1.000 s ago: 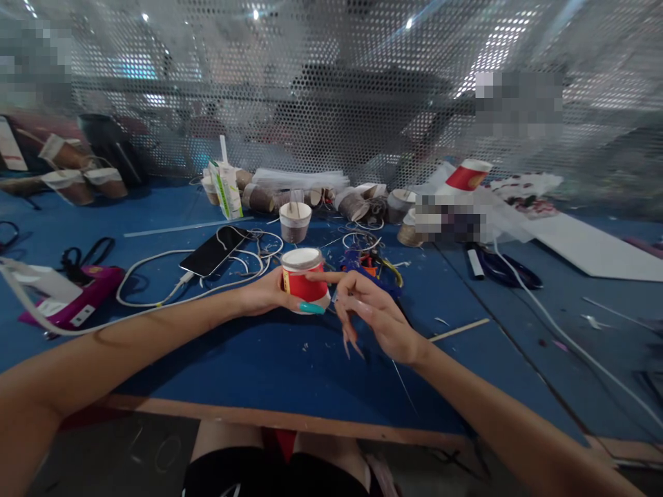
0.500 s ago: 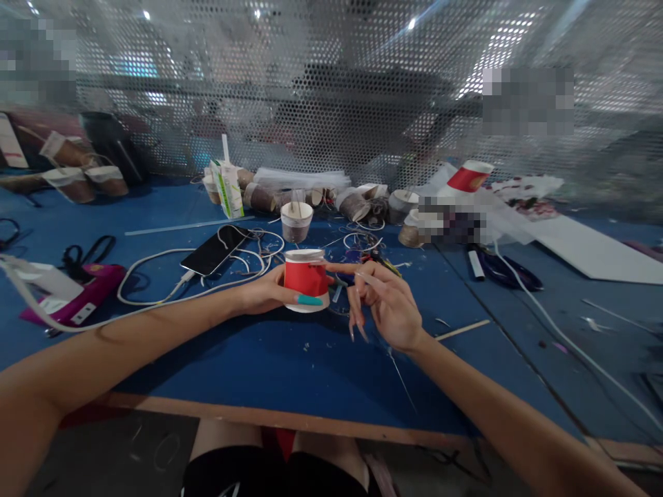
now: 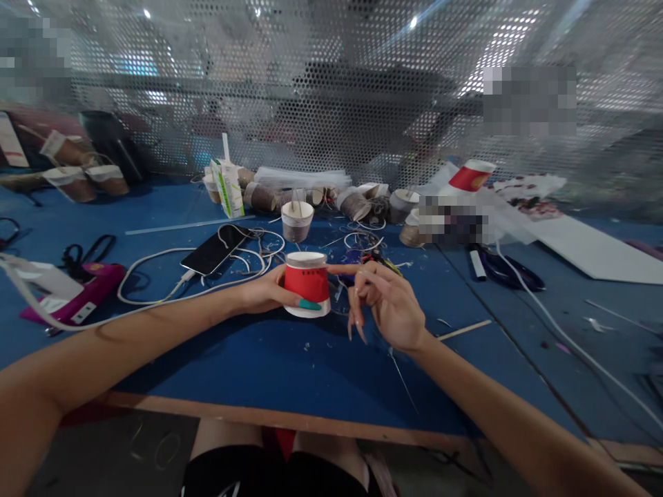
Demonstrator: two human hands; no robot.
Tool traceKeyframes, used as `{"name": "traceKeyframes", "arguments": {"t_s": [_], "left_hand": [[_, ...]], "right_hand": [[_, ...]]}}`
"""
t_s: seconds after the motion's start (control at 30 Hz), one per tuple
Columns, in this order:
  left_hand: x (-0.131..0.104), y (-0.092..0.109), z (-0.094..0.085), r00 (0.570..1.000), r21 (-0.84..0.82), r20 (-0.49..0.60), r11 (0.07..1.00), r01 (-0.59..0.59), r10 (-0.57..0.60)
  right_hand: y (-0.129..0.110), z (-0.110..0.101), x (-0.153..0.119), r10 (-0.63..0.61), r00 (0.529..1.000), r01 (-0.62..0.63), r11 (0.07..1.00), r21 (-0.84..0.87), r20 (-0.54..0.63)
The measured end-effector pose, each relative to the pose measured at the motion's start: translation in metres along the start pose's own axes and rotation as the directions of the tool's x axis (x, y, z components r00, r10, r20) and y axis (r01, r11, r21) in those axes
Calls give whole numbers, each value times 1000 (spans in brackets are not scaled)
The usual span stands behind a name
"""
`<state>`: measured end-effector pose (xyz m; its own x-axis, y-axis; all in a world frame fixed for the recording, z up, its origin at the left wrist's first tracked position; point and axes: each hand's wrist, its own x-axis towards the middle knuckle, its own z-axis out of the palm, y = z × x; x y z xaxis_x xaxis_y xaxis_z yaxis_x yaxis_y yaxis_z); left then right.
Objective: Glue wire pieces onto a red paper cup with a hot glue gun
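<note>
A red-and-white paper cup (image 3: 305, 279) stands upside down in my left hand (image 3: 265, 290), narrow end up and wide rim below. The thumb, with a long teal nail, presses its front, while the other fingers are hidden behind it. My right hand (image 3: 391, 304) is open on the cup's right side. Its index finger stretches to the cup near the top and seems to touch it; the other fingers hang loosely bent and apart, with nothing visible in them. Below that hand, a thin wire-like strand (image 3: 402, 378) lies on the blue table (image 3: 248, 373).
A black phone (image 3: 215, 250) with a white cable lies left of the cup. Behind stand a string-wrapped cup (image 3: 297, 222), a drink carton (image 3: 228, 190) and several more cups. A purple power strip (image 3: 77, 297) is at left, a wooden stick (image 3: 465, 330) at right. Perforated metal (image 3: 331, 103) closes the back.
The cup has turned slightly in my left hand, showing more of its dark print, and sits a little lower. My right hand has barely moved.
</note>
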<state>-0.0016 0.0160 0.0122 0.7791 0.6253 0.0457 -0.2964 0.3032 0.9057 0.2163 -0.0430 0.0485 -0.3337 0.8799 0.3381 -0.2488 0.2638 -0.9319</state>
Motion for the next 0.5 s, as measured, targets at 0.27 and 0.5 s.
{"name": "traceKeyframes", "arguments": {"t_s": [0.27,0.5], "left_hand": [[0,1,0,1000,-64,20,998,2,-1],[1,0,-1,1000,-87,25,996,18,-16]], "right_hand": [[-1,-7,5,-42,976,36,999,-33,-211],[-4,3,-4,72,983,-63,996,-58,167]]}}
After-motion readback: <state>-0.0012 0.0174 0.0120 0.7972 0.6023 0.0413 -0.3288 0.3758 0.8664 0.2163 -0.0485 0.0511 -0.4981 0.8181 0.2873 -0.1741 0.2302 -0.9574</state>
